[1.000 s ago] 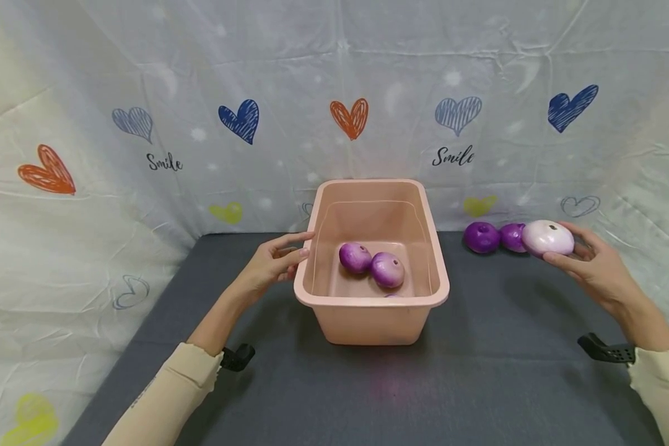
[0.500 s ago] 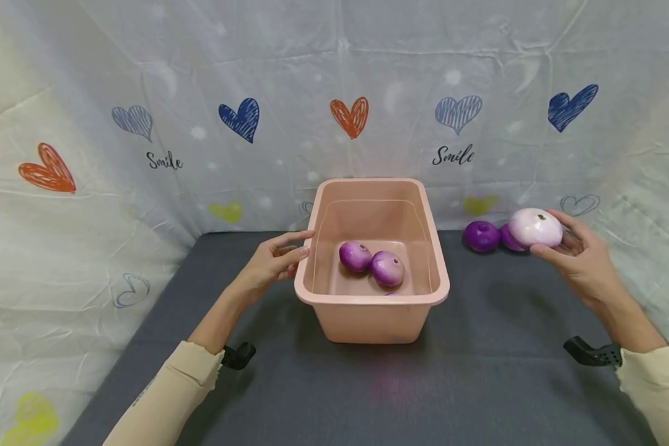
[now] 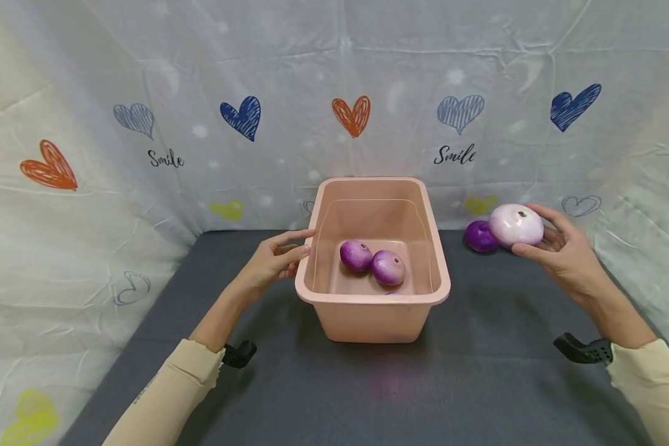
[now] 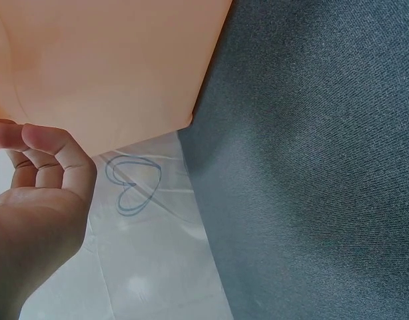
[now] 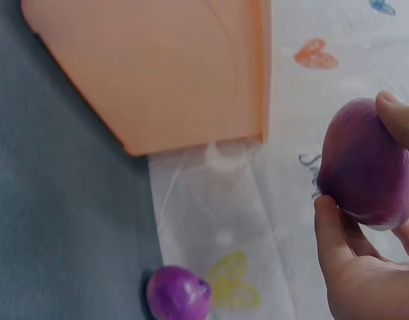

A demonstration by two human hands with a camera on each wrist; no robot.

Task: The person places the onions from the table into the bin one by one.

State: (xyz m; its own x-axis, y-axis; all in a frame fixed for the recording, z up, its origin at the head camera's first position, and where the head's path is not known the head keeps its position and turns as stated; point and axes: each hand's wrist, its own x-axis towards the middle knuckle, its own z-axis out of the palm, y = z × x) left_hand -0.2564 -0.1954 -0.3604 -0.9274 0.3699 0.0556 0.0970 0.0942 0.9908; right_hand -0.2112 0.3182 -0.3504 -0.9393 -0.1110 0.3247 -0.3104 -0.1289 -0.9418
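Observation:
In the head view my right hand [image 3: 563,254] holds a pale purple onion [image 3: 516,225] between thumb and fingers, lifted above the table. The right wrist view shows this onion [image 5: 368,167] from its darker side. Behind it sits a dark purple onion [image 3: 480,236]; another one there is almost wholly hidden. My left hand [image 3: 270,263] grips the left rim of a peach plastic tub [image 3: 373,319] with index finger and thumb. Two onions lie against each other on the tub's floor, a purple one [image 3: 355,256] and a lighter one [image 3: 388,268]. A sliver of a third shows behind the front wall.
A dark grey cloth covers the table [image 3: 496,384]. Close behind the tub hangs a white curtain [image 3: 290,62] printed with hearts, and it also runs along both sides. Each wrist wears a black strap [image 3: 240,354].
My right hand has moved left with the pale onion and a little upward, now covering nearly all of one onion behind. The left hand stays on the tub's rim.

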